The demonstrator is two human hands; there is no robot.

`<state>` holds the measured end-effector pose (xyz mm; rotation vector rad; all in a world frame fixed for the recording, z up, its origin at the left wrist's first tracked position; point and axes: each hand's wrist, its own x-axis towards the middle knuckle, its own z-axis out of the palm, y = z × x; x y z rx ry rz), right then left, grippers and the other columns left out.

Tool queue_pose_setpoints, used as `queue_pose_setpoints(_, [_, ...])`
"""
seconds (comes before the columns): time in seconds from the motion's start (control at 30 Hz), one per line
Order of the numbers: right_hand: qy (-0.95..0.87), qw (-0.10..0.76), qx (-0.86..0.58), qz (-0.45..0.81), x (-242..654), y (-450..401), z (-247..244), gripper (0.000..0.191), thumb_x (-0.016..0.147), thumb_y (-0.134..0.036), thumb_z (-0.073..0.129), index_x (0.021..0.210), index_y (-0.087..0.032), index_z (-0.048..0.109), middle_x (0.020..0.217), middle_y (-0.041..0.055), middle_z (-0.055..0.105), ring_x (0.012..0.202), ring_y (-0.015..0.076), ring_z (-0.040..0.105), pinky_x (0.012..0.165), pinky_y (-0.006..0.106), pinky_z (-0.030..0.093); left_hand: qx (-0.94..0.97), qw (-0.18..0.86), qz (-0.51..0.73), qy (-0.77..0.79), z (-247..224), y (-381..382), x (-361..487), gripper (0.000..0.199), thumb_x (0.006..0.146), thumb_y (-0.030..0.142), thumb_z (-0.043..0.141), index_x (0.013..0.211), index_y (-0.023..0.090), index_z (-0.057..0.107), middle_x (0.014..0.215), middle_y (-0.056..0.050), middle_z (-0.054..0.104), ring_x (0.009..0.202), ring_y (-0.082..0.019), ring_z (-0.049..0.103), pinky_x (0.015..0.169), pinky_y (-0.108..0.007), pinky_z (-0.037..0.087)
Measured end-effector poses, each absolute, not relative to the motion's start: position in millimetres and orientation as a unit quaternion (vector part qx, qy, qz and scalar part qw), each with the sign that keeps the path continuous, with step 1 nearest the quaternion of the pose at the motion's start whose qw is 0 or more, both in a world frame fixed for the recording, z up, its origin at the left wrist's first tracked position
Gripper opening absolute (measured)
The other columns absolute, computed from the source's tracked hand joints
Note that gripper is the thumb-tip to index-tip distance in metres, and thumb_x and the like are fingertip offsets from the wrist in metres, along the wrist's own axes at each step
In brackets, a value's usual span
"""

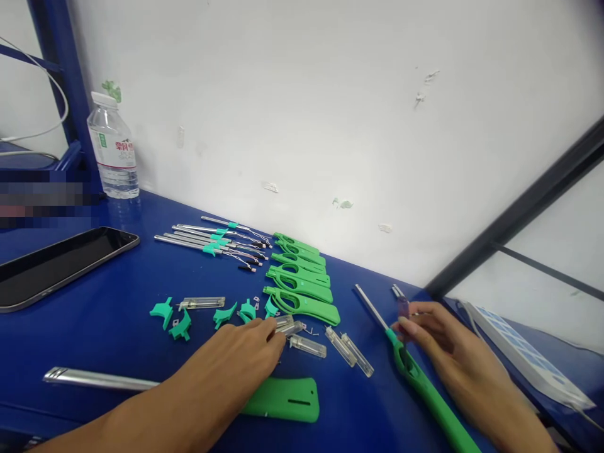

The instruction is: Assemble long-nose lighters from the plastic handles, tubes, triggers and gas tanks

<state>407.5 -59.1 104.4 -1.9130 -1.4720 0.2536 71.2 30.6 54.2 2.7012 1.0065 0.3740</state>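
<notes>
My left hand (pixel 252 352) reaches over the blue table with fingers curled down beside clear plastic lighter fuel tanks (pixel 307 346). Its fingertips are partly hidden, so what they pinch does not show. Beneath that arm lies a long-necked green lighter (pixel 283 399). My right hand (pixel 436 333) pinches a small purple translucent piece with a silver end (pixel 402 306), whose kind I cannot make out. Just left of this hand is another green lighter (pixel 415 371) with a silver tube, pointing away. Teal triggers (pixel 180 326) and tiny metal bits lie scattered near my left hand.
Green handle shells (pixel 302 304) form a row near the wall, beside silver tubes (pixel 184 245) with wires. A phone (pixel 61 261) and a water bottle (pixel 113 151) stand left. A white power strip (pixel 528 355) runs along the right, by a dark frame bar (pixel 509 220).
</notes>
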Motion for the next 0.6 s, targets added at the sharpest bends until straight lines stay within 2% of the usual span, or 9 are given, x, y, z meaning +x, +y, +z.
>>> queue_pose_setpoints(0.1, [-0.595,0.389,-0.699,0.079,389.7,-60.6,115.4,0.058,0.098,-0.077,0.067,0.136,-0.033,0.062,0.103,0.0050,0.085,0.097,0.0269,0.086,0.081,0.031,0.068,0.932,0.105,0.115,0.327,55.2,28.5,70.3,0.022,0.100,0.010,0.058,0.111,0.022,0.073,0.115,-0.008,0.078,0.104,-0.026,0.078,0.087,-0.029,0.058])
queue_pose_setpoints(0.23, [-0.614,0.411,-0.673,0.040,364.6,-60.2,122.0,0.058,0.104,-0.072,0.064,0.148,-0.036,0.060,0.101,0.0041,0.085,0.094,0.0242,0.087,0.069,0.025,0.067,0.938,0.092,0.106,0.318,56.3,29.3,70.5,0.018,0.100,0.014,0.061,0.112,0.022,0.073,0.113,-0.011,0.078,0.099,-0.027,0.079,0.083,-0.031,0.061])
queue_pose_setpoints(0.43, [-0.617,0.407,-0.673,0.030,363.2,-59.2,120.4,0.053,0.105,-0.070,0.063,0.145,-0.035,0.065,0.103,0.0050,0.087,0.094,0.0235,0.087,0.078,0.027,0.068,0.942,0.085,0.113,0.305,57.6,29.6,70.7,0.018,0.098,0.017,0.066,0.115,0.022,0.072,0.114,-0.012,0.079,0.098,-0.027,0.079,0.080,-0.030,0.060])
queue_pose_setpoints(0.6, [-0.605,0.404,-0.686,0.021,366.2,-59.9,124.3,0.049,0.102,-0.068,0.064,0.136,-0.033,0.073,0.101,0.0063,0.088,0.092,0.0255,0.088,0.059,0.023,0.064,0.937,0.088,0.139,0.309,53.2,30.1,61.8,0.033,0.097,0.006,0.062,0.120,0.025,0.074,0.116,-0.007,0.080,0.098,-0.025,0.079,0.081,-0.029,0.057])
